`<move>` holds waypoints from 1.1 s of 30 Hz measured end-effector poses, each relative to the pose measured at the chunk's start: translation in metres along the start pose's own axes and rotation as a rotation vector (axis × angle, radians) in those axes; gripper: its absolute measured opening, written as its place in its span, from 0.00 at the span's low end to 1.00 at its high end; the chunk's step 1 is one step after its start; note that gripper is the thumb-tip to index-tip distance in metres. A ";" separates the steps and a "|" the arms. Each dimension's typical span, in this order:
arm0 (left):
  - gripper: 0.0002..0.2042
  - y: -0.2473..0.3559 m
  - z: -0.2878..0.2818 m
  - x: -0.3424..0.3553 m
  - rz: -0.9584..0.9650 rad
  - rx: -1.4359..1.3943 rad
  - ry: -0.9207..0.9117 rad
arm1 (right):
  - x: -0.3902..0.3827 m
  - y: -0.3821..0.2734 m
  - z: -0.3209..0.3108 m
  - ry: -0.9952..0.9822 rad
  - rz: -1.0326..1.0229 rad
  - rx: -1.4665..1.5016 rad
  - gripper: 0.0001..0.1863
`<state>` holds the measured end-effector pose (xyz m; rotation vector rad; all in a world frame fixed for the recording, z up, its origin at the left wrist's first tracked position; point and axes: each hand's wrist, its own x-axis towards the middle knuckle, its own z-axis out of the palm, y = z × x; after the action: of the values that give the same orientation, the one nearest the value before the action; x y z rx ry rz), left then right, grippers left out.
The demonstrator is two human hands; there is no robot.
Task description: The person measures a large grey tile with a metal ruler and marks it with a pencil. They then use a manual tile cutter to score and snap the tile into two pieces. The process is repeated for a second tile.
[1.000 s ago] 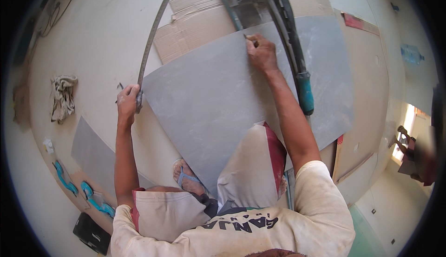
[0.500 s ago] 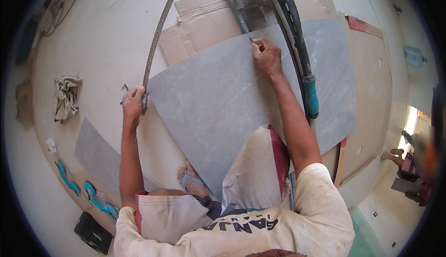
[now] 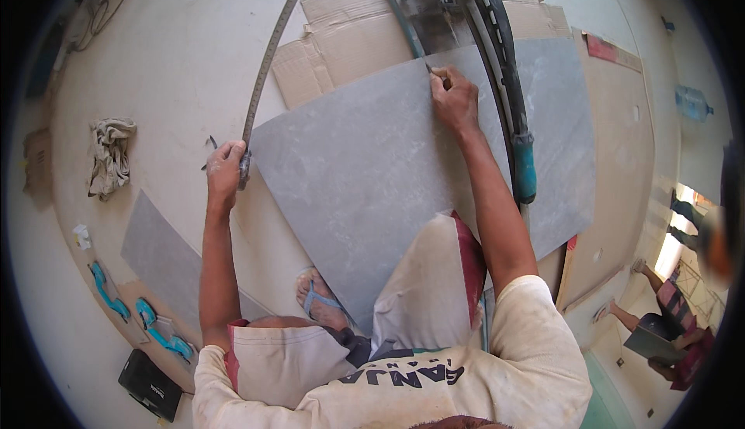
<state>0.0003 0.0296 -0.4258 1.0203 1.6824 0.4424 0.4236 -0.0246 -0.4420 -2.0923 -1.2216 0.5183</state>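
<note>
My left hand [image 3: 225,171] is closed around a tape measure [image 3: 245,168] beside the left corner of a large grey tile [image 3: 349,150]. Its long blade [image 3: 268,57] stretches up and away, curving out of the top of the view. A thin dark stick pokes out left of that hand. My right hand [image 3: 456,100] pinches a small pencil-like marker [image 3: 429,67], its tip at the tile's far edge. Close to its right runs the black bar of a manual tile cutter [image 3: 508,80] with a teal handle [image 3: 524,171], lying across the tile.
Cardboard [image 3: 349,45] lies under the tile's far side. At left are a crumpled cloth [image 3: 111,157], another grey tile [image 3: 167,247], teal suction lifters [image 3: 163,332] and a black case [image 3: 151,386]. A water bottle [image 3: 692,103] and another person [image 3: 675,320] are at right.
The view has shifted slightly. Both hands keep their grips and stay nearly in place against the tile. At the right edge, another person's legs and body have come further into view.
</note>
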 end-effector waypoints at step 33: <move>0.12 0.000 -0.001 0.003 0.124 0.125 0.022 | 0.001 0.011 0.005 -0.010 -0.036 -0.043 0.09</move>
<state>-0.0007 0.0323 -0.4277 1.2205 1.6894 0.4346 0.4281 -0.0257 -0.4533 -2.1021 -1.2845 0.4905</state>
